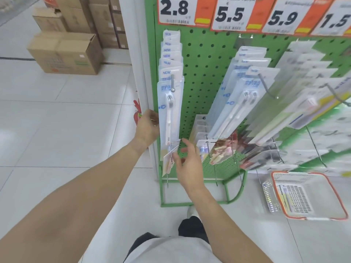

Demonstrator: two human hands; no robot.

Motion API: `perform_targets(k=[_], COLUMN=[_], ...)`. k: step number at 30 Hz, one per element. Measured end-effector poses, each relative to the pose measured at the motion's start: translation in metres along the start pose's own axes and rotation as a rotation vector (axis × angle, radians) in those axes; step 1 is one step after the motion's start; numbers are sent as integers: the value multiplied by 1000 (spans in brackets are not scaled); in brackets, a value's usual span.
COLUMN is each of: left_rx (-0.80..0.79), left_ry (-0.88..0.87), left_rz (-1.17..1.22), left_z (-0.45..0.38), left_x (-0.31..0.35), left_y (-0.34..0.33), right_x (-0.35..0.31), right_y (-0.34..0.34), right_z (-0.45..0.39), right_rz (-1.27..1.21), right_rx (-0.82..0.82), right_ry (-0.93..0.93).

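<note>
A row of clear toothbrush packs hangs on a metal hook at the left edge of a green pegboard rack. My left hand grips the left side of the front pack, fingers hidden behind it. My right hand hovers just below and right of that pack with fingers spread and relaxed, near a small pack on a lower hook. I cannot tell whether it touches that pack.
More toothbrush packs hang on hooks to the right, under price signs. A white basket with an orange rim sits on the tiled floor at the right. Cardboard boxes stand at the back left.
</note>
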State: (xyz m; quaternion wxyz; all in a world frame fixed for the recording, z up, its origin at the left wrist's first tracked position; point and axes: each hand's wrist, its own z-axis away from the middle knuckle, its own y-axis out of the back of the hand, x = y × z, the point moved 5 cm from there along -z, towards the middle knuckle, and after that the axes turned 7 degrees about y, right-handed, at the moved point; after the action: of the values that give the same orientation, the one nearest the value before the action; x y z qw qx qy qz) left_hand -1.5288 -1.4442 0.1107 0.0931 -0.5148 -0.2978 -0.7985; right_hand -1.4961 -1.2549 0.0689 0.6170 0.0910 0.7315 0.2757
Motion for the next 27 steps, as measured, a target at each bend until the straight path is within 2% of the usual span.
perform_targets(k=[2, 6, 12, 16, 20, 27], left_rx=[-1, 68, 35, 113, 103, 148], left_ry=[23, -43, -121, -178, -223, -162], left_rz=[11, -139, -247, -241, -226, -81], left_z=[3, -1, -2, 1, 12, 31], left_x=[2, 5, 1, 8, 5, -27], left_y=[-5, -6, 1, 7, 19, 41], right_x=[1, 3, 8, 7, 6, 6], right_y=[1, 0, -2, 0, -1, -3], right_z=[-3, -8, -12, -15, -14, -10], right_rz=[-17, -30, -101, -109, -88, -40], right_rx=[6, -4, -33, -25, -19, 6], right_ry=[-2, 3, 28, 39, 49, 66])
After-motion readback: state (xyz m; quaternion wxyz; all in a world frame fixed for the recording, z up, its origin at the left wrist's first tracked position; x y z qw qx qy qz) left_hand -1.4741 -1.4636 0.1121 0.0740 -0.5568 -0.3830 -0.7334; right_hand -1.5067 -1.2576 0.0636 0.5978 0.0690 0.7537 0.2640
